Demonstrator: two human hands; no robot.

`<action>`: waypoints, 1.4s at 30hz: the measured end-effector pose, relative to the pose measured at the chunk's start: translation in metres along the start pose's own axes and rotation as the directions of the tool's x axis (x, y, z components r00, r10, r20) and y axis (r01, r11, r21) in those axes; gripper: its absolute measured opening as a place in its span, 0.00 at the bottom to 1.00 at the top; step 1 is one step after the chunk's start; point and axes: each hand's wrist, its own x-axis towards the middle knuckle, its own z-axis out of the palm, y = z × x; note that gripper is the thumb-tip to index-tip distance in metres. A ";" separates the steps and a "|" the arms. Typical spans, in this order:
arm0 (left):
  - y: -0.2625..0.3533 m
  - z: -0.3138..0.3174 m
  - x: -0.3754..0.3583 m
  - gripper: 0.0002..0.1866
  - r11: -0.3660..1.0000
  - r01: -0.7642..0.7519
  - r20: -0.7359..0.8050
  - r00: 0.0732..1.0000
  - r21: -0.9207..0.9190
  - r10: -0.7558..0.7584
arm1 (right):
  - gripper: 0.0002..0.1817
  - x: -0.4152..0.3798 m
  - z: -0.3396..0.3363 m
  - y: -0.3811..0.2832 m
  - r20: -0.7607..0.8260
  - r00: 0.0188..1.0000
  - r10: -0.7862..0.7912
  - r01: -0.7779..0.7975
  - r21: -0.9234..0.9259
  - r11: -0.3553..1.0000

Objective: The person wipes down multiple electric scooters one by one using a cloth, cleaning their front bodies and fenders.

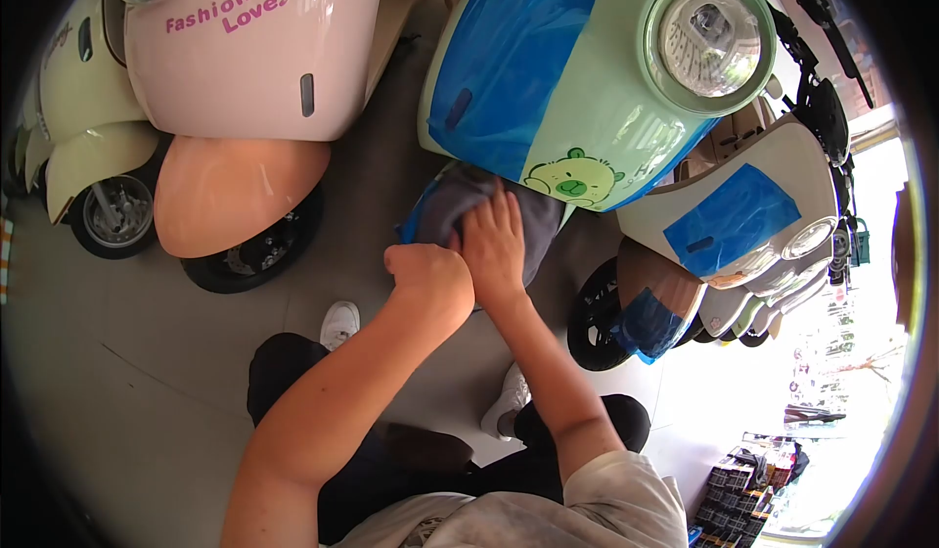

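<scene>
In front of me stands a light green scooter point(597, 88) with a cartoon bear face point(575, 178) and blue film point(518, 54) on its front. A dark grey cloth point(468, 196) is draped over its front fender, below the body panel. My right hand point(495, 245) lies on the cloth with its fingers stretched out, pointing toward the scooter. Just left of it, and close against it, is my left hand point(430, 274), closed like a fist near the cloth's lower edge. Its fingertips are turned away from view, so what they hold is hidden.
A pink scooter point(245, 68) with an orange fender point(240, 186) stands on the left, a pale yellow one point(93, 88) beyond it. At right is a white scooter point(743, 205) with blue film, followed by several more. My white shoes point(340, 325) rest on the grey floor point(166, 382).
</scene>
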 end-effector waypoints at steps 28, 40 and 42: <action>-0.025 -0.006 -0.009 0.10 0.982 -0.144 -0.006 0.990 -0.120 0.144 | 0.24 0.140 0.074 -0.050 0.872 0.489 -0.032 0.483 -0.240 0.842; -0.036 -0.014 -0.019 0.11 0.984 -0.153 -0.150 0.979 -0.093 0.138 | 0.33 0.031 -0.001 -0.017 0.320 0.841 -0.436 0.526 -0.301 0.795; -0.035 -0.014 -0.018 0.13 0.990 -0.133 -0.124 0.984 -0.051 0.125 | 0.33 0.019 -0.004 -0.014 0.268 0.861 -0.433 0.495 -0.246 0.833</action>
